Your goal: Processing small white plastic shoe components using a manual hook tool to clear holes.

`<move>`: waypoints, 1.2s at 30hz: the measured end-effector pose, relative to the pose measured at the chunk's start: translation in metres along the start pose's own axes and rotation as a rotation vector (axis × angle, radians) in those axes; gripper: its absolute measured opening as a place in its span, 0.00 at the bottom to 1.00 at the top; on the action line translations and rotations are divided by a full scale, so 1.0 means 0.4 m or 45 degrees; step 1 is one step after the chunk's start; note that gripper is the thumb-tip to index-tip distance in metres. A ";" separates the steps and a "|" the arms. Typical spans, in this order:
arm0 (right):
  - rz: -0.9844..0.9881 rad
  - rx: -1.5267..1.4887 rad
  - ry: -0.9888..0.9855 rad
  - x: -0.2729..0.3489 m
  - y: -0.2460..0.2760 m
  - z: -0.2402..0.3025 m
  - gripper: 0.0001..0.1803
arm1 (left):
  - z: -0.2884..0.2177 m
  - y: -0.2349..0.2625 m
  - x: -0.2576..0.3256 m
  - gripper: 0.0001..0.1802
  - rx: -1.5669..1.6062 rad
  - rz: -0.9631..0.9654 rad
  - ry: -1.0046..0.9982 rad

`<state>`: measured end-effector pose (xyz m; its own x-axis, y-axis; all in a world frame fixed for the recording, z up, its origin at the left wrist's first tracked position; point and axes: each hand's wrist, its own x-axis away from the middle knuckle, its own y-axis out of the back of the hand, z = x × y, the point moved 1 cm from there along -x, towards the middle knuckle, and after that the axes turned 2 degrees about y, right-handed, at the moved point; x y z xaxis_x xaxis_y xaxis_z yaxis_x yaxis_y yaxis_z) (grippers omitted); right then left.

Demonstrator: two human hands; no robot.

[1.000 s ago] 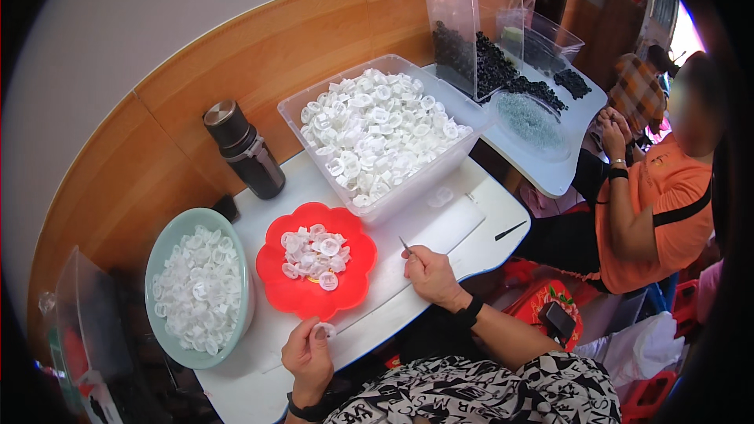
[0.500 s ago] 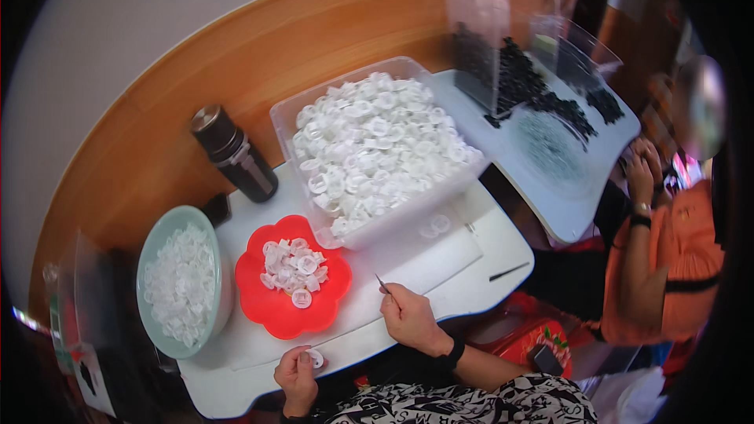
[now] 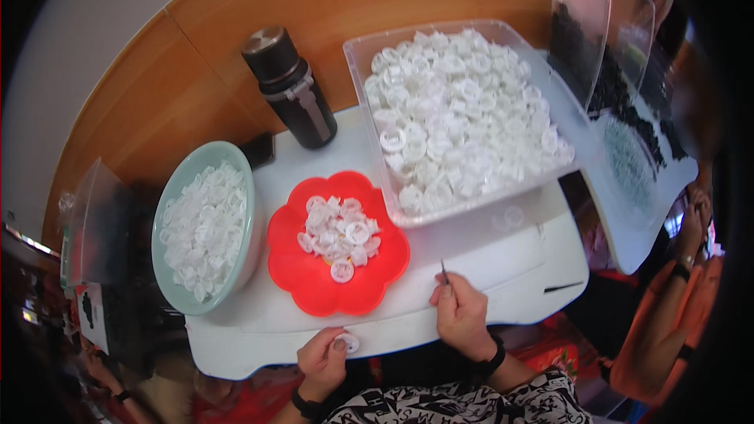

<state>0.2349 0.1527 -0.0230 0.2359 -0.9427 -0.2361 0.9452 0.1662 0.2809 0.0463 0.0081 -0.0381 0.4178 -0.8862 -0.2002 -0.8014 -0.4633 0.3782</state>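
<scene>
Between the thumb and fingers of my left hand (image 3: 320, 361) is a small round white plastic part (image 3: 348, 342), held at the table's front edge. My right hand (image 3: 462, 314) grips a thin, dark pointed tool (image 3: 444, 270), its tip upward; its exact kind is too small to make out. Beyond my left hand, a red flower-shaped bowl (image 3: 298, 286) holds a small heap of similar white parts (image 3: 339, 235). The two hands are apart, and the tool does not touch the part.
A clear bin (image 3: 471, 213) heaped with white parts stands behind. To the left is a pale green bowl (image 3: 250, 212) of white pieces; a dark flask (image 3: 292, 94) stands near the wall. A dark slim tool (image 3: 564, 287) lies at right. Other people sit on both sides.
The view has swung left and the table things sit farther right in it. Both hands keep hold of the same white part and pointed tool.
</scene>
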 end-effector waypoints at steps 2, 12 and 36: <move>-0.055 0.000 0.009 0.005 -0.006 -0.001 0.09 | -0.011 0.000 -0.006 0.10 -0.027 0.012 0.020; -0.141 -0.004 0.001 -0.001 -0.032 -0.010 0.08 | -0.007 -0.005 -0.016 0.13 0.040 0.010 0.028; 0.157 -0.221 -0.235 0.073 -0.029 0.059 0.10 | -0.023 0.062 0.099 0.16 0.919 -0.188 0.239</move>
<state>0.2256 0.1164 -0.0111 0.3215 -0.9464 -0.0319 0.9402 0.3150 0.1298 0.0470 -0.0384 -0.0283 0.5568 -0.8303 -0.0215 -0.7854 -0.5180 -0.3389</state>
